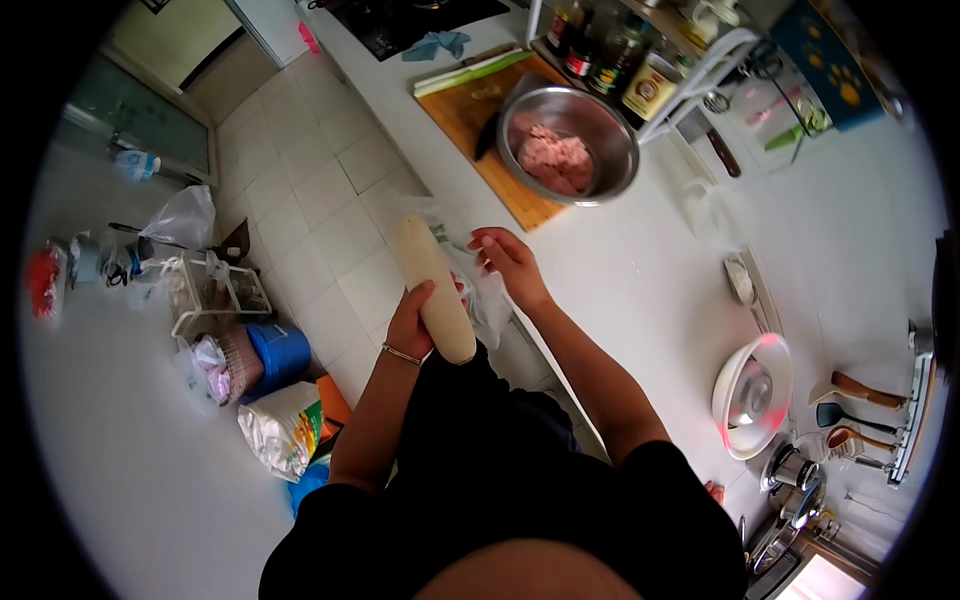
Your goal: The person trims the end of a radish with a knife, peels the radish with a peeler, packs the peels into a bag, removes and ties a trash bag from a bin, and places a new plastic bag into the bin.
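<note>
My left hand [412, 318] is wrapped round the lower part of a long pale daikon radish [436, 290], which is held over the floor beside the counter edge. A thin clear plastic bag [488, 305] hangs just behind and to the right of the radish; how it is held up is hidden. Close to the top of the bag is my right hand [508, 262], its fingers loosely bent and apart, with nothing plainly in them. On the counter, a steel bowl [617, 150] of pink minced meat [556, 160] rests partly on a wooden cutting board [540, 212].
A dark-bladed knife [487, 136] and green stalks [475, 72] lie on the board. Sauce bottles [652, 88] stand on a rack behind. A white basin [722, 405] sits further along the counter [640, 270]. A blue bucket [280, 355] and a sack [282, 425] are on the left.
</note>
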### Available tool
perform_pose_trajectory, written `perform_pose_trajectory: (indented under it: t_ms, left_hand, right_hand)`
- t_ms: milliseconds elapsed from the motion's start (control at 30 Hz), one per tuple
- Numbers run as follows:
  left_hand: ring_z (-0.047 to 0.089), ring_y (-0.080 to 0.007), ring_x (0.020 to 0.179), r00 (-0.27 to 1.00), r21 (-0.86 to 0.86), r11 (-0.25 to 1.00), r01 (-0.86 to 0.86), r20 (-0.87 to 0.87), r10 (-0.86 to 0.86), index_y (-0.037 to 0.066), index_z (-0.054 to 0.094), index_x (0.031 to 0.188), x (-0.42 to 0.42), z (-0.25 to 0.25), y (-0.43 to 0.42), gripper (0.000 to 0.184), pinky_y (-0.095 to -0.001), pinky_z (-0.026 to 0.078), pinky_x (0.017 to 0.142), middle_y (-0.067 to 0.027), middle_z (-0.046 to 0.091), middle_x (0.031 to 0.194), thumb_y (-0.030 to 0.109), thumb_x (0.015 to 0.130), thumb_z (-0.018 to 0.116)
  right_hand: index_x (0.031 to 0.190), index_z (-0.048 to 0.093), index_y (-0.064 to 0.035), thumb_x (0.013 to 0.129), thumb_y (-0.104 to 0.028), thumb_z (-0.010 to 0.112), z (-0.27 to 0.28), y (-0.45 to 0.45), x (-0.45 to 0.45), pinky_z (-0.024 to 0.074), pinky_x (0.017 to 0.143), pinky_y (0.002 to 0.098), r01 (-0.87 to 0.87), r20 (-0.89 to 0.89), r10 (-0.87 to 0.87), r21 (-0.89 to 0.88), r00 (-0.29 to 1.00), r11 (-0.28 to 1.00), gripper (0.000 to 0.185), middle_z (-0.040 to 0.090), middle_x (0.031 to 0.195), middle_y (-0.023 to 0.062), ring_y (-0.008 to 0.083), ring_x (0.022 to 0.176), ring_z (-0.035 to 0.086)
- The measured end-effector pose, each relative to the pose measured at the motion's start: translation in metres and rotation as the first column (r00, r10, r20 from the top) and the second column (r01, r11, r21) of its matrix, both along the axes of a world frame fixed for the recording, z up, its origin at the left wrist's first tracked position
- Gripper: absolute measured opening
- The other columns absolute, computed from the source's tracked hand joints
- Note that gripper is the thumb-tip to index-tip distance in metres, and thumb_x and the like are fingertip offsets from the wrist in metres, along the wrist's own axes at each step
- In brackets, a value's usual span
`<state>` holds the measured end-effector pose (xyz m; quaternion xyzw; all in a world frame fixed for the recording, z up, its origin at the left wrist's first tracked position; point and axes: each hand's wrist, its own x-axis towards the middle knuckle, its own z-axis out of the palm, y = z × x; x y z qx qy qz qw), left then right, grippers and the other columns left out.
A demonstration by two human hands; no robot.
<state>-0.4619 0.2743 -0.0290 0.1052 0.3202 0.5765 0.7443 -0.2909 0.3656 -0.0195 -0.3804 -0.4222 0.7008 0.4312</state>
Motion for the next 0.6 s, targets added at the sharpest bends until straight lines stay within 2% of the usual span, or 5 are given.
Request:
perform_pose_trajectory:
  t_ms: [100,200,300,433,600]
  left_hand:
    - [0.055,-0.0253,0.104,0.999,-0.014,1.0,-0.02,-0.026,0.02,0.003,0.041,0.127,-0.047,0.019,0.04,0.048,-0.0438,0.048,0.089,-0.011,0.055,0.113,0.026,0.087,0.055]
    - [0.055,-0.025,0.102,0.987,0.049,0.999,-0.012,-0.161,0.02,0.004,0.039,0.127,-0.08,0.038,0.065,0.052,-0.043,0.049,0.087,-0.0108,0.054,0.11,0.026,0.084,0.059]
    - [0.056,-0.0233,0.095,0.972,0.084,0.996,0.032,-0.233,-0.011,0.004,0.039,0.124,-0.096,0.052,0.09,0.054,-0.0411,0.051,0.08,-0.011,0.054,0.103,0.022,0.079,0.063]
    - [0.056,-0.0246,0.096,0.972,0.06,0.997,0.057,-0.232,-0.041,0.005,0.039,0.125,-0.111,0.058,0.109,0.054,-0.0418,0.051,0.081,-0.0113,0.054,0.103,0.019,0.079,0.062]
    - [0.056,-0.0255,0.098,0.965,0.028,0.998,0.054,-0.259,-0.045,0.007,0.038,0.128,-0.133,0.054,0.115,0.055,-0.043,0.051,0.082,-0.0122,0.055,0.106,0.019,0.079,0.062]
  right_hand:
    - [0.118,0.054,-0.005,0.089,-0.014,0.058,-0.024,0.064,-0.057,0.0464,0.079,0.0337,0.03,0.521,-0.281,0.438,0.806,0.899,0.03,0.057,0.11,0.0122,0.0219,0.086,0.056]
    - [0.127,0.044,-0.004,0.085,-0.012,0.059,-0.057,0.135,-0.097,0.0424,0.09,0.0436,-0.073,0.583,-0.642,0.766,0.498,0.639,0.045,0.047,0.127,0.0185,0.0348,0.106,0.051]
    - [0.134,0.036,-0.0007,0.086,-0.018,0.056,-0.076,0.198,-0.115,0.0321,0.104,0.0459,0.028,0.81,-0.523,0.536,0.267,0.844,0.055,0.034,0.141,0.0232,0.0432,0.127,0.036]
    - [0.129,0.034,0.0073,0.08,-0.027,0.065,-0.212,0.281,-0.114,0.039,0.098,0.0446,0.15,0.671,-0.713,0.741,-0.202,0.655,0.068,0.041,0.133,0.0288,0.0417,0.121,0.043]
    - [0.128,0.037,0.0029,0.086,-0.024,0.052,-0.11,0.264,-0.146,0.0489,0.083,0.0456,0.486,0.847,-0.496,0.358,0.191,0.798,0.053,0.048,0.121,0.0294,0.0431,0.101,0.056]
